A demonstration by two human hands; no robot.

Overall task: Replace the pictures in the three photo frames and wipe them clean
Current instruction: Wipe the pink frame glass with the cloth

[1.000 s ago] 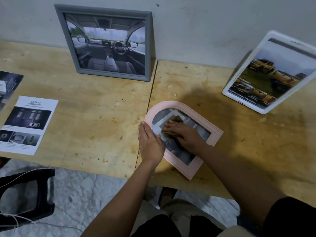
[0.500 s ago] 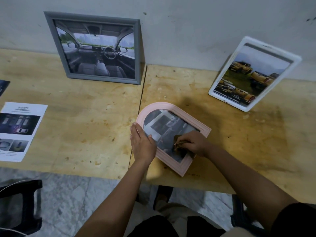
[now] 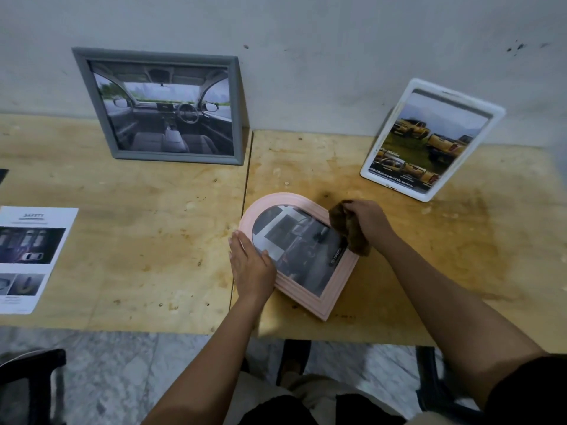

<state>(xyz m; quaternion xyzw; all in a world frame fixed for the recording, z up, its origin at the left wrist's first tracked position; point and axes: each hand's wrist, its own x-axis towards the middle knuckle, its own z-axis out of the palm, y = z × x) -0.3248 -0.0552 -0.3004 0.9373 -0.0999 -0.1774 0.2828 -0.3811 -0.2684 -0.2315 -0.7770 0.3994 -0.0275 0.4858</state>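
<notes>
A person's left hand [image 3: 251, 266], fingers flat, presses an arched pink photo frame [image 3: 299, 253] while the right hand [image 3: 366, 220] grips a brown cloth [image 3: 348, 230] on its right edge.

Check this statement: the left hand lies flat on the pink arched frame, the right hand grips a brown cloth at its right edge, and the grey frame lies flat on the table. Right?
One error: in the head view the grey frame stands upright against the wall, not flat. The left hand, pink arched frame, right hand and brown cloth are as stated.
</notes>
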